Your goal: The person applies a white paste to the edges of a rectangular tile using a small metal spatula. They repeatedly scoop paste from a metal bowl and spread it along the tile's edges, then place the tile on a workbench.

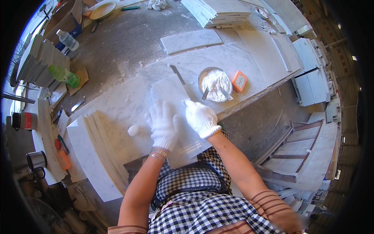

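Note:
A narrow pale marble tile (pixel 170 86) lies lengthwise in front of me, its near end jutting past the table edge toward my apron. My left hand (pixel 161 123), in a white knit glove, rests flat on the tile with fingers stretched out. Over the tile's right side is my right hand (pixel 201 119), gloved too and closed; whatever its fingers hold, if anything, is hidden. Beyond it stands a round bowl (pixel 215 79) of white paste with two flat blades in it. An orange box (pixel 239 81) sits beside the bowl. A flat metal blade (pixel 177 74) lies by the tile's far end.
Left of me are stacked marble tiles (pixel 91 142) and a small white lump (pixel 133 130). A green bottle (pixel 64 76), a clear bottle (pixel 67 40) and a metal mug (pixel 36 162) stand farther left. More slabs (pixel 216 13) are piled at the back. A wooden frame (pixel 292 152) leans at right.

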### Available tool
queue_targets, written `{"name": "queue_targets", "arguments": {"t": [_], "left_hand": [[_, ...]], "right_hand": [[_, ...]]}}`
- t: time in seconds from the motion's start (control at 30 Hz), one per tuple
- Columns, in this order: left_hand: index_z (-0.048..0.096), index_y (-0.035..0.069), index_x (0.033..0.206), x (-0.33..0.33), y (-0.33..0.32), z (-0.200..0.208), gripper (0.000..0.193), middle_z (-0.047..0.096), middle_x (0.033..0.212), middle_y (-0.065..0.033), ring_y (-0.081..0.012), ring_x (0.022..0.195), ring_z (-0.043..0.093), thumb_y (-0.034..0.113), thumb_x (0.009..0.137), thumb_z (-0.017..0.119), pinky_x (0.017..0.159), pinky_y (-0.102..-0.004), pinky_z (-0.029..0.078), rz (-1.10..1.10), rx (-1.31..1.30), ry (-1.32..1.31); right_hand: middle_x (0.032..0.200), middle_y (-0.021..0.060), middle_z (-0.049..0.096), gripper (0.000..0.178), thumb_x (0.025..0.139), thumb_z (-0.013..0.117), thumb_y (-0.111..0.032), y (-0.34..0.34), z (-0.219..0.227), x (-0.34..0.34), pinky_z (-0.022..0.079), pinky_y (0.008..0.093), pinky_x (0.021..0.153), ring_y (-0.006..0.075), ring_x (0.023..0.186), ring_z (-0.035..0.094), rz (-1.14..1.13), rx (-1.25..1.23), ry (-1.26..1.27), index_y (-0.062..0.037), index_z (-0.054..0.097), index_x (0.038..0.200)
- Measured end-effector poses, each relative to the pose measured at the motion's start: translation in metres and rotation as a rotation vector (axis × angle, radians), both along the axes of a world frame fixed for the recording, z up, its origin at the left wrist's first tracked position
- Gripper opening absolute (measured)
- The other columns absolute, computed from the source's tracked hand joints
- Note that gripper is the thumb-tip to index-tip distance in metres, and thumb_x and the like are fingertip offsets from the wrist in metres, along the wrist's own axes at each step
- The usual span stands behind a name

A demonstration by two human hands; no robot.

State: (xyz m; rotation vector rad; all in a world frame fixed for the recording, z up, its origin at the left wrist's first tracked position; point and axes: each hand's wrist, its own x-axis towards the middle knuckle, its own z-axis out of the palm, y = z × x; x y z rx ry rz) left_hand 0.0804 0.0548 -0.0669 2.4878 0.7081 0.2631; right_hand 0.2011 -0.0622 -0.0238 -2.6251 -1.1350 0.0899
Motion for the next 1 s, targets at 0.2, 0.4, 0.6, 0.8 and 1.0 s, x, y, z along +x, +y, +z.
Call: {"name": "queue_targets", "arguments": {"t": [0.2, 0.4, 0.6, 0.8, 1.0], "left_hand": [[0.039, 0.005, 0.162, 0.0, 0.0, 0.0, 0.069, 0.028, 0.172, -0.024, -0.0474, 0.156, 0.028, 0.035, 0.103, 0.058, 0.128, -0.0642, 0.011, 0.005, -0.001, -0.005], [0.039, 0.006, 0.162, 0.001, 0.0, 0.002, 0.069, 0.029, 0.172, -0.0236, -0.0461, 0.156, 0.029, 0.035, 0.103, 0.058, 0.128, -0.0643, 0.011, 0.003, 0.002, 0.003], [0.039, 0.007, 0.162, -0.001, 0.0, 0.001, 0.069, 0.03, 0.171, -0.0235, -0.0448, 0.155, 0.031, 0.035, 0.103, 0.059, 0.127, -0.0641, 0.012, 0.0, 0.002, -0.024], [0.043, 0.006, 0.159, 0.001, 0.001, 0.0, 0.066, 0.035, 0.168, -0.0239, -0.0489, 0.152, 0.032, 0.034, 0.102, 0.06, 0.124, -0.0697, 0.014, -0.002, 0.062, -0.046], [0.046, 0.003, 0.153, -0.045, -0.037, 0.023, 0.075, 0.04, 0.158, -0.0296, -0.0526, 0.15, 0.029, 0.038, 0.091, 0.071, 0.118, -0.0779, 0.014, -0.211, 0.157, -0.022]], "right_hand": [[0.086, 0.018, 0.074, 0.023, 0.098, 0.06, -0.023, -0.04, 0.022, -0.038, 0.059, 0.0524, 0.068, 0.0406, 0.075, 0.072, -0.047, -0.122, 0.136, -0.0115, 0.071, 0.115], [0.086, 0.0179, 0.073, 0.023, 0.099, 0.058, -0.019, -0.003, 0.0, 0.0, 0.058, 0.0535, 0.068, 0.0408, 0.076, 0.072, -0.06, 0.108, -0.015, -0.013, 0.071, 0.116], [0.093, 0.0151, 0.077, 0.025, 0.098, 0.061, -0.021, -0.086, 0.029, -0.056, 0.059, 0.0493, 0.071, 0.0366, 0.081, 0.074, -0.131, -0.276, 0.14, -0.0134, 0.074, 0.117], [0.109, 0.0154, 0.079, 0.025, 0.098, 0.066, -0.016, -0.108, 0.05, -0.067, 0.061, 0.0406, 0.082, 0.0342, 0.097, 0.077, -0.177, 0.105, 0.221, -0.0089, 0.077, 0.119], [0.111, 0.017, 0.078, 0.029, 0.097, 0.067, -0.014, -0.077, 0.06, -0.05, 0.061, 0.041, 0.086, 0.035, 0.101, 0.076, -0.064, 0.234, 0.227, -0.0054, 0.073, 0.125]]}}
